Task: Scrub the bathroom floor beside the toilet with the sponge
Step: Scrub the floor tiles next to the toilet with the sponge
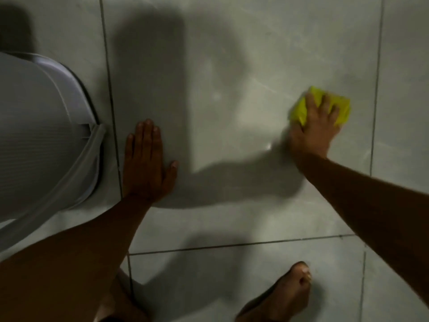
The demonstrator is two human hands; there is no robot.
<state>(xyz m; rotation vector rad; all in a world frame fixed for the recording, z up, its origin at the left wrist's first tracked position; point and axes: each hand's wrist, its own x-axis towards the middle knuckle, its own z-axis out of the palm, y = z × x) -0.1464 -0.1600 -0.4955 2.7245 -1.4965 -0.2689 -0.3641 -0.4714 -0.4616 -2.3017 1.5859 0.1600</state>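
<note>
A yellow sponge (341,106) lies flat on the grey tiled floor (232,101) at the right, with my right hand (313,129) pressed on top of it, fingers spread over it. My left hand (145,163) rests flat on the floor, palm down and fingers together, holding nothing, right beside the base of the white toilet (41,140) at the left. The sponge is far to the right of the toilet, about one tile width away.
Dark grout lines (109,89) divide the large glossy tiles. A bare foot (287,293) stands on the floor at the bottom right, and a leg fills the bottom left. Shadows of the arms fall across the middle tile.
</note>
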